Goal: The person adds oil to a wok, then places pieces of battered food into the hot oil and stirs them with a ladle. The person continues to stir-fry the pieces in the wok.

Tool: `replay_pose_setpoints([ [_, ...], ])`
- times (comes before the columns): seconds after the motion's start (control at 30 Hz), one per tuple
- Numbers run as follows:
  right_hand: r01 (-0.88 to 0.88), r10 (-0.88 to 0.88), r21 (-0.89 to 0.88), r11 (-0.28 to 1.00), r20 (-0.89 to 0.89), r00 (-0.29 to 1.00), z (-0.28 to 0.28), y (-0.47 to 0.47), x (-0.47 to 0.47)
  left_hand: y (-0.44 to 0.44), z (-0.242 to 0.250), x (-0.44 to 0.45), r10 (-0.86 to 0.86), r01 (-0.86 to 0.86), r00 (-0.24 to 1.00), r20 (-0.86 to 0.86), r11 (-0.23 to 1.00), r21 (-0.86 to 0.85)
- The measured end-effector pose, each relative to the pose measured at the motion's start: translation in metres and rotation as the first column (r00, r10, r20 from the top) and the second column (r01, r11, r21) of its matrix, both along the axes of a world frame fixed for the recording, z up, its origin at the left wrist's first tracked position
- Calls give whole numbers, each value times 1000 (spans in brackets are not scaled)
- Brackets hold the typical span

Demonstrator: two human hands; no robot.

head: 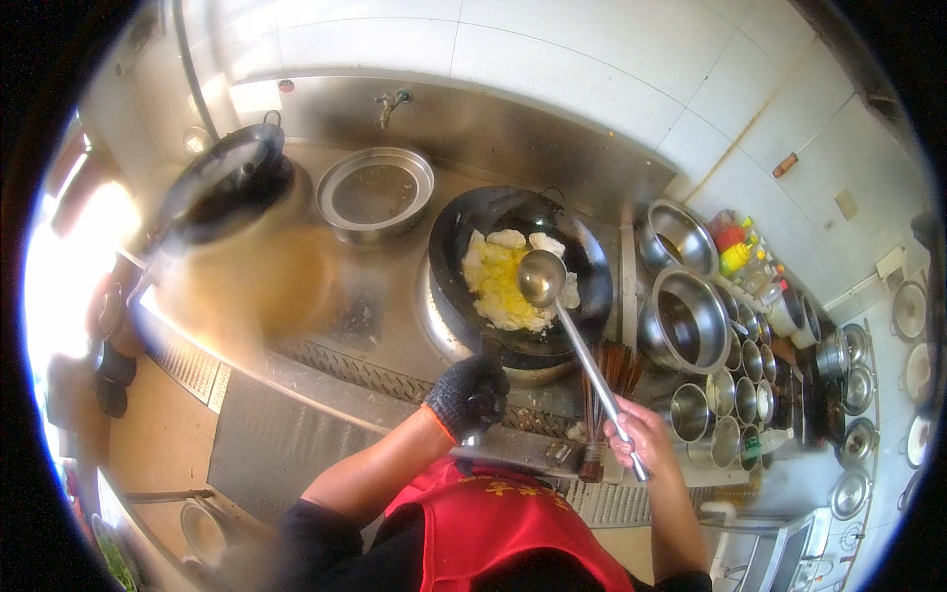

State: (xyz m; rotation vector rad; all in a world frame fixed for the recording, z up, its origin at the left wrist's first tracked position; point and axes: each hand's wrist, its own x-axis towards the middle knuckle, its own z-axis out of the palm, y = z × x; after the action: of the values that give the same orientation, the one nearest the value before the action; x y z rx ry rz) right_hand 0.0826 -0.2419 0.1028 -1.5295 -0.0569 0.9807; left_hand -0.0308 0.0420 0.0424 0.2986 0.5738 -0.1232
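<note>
A black wok (457,213) sits tilted on the stove ring. Inside it, yellow-and-white food (503,277), which looks like egg, spreads in a loose layer with pale pieces around its edge. My left hand (473,399), in a dark knit glove with an orange cuff, is closed at the wok's near side; the handle part it grips is largely hidden by the glove. My bare right hand (642,435) holds a long-handled metal ladle (588,357) near the handle's end. The ladle's bowl rests over the food, right of the wok's middle.
Left of the wok stand a round metal pan (423,172) and a second wok (222,174). A bamboo wok brush (614,370) lies near my right hand. Metal basins (719,307), seasoning pots (689,414) and squeeze bottles (734,259) crowd the right. A tap (392,100) juts from the backsplash.
</note>
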Motion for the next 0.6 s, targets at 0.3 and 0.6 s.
replay_pose_setpoints([
  [0.3,37,2,246,969,-158,987,-13,-8,-3,2,-3,-2,-3,9,996,93,998,-67],
  [0.6,-20,113,347,938,-249,962,-18,-5,-7,0,-5,-2,11,-8,998,60,999,-49],
])
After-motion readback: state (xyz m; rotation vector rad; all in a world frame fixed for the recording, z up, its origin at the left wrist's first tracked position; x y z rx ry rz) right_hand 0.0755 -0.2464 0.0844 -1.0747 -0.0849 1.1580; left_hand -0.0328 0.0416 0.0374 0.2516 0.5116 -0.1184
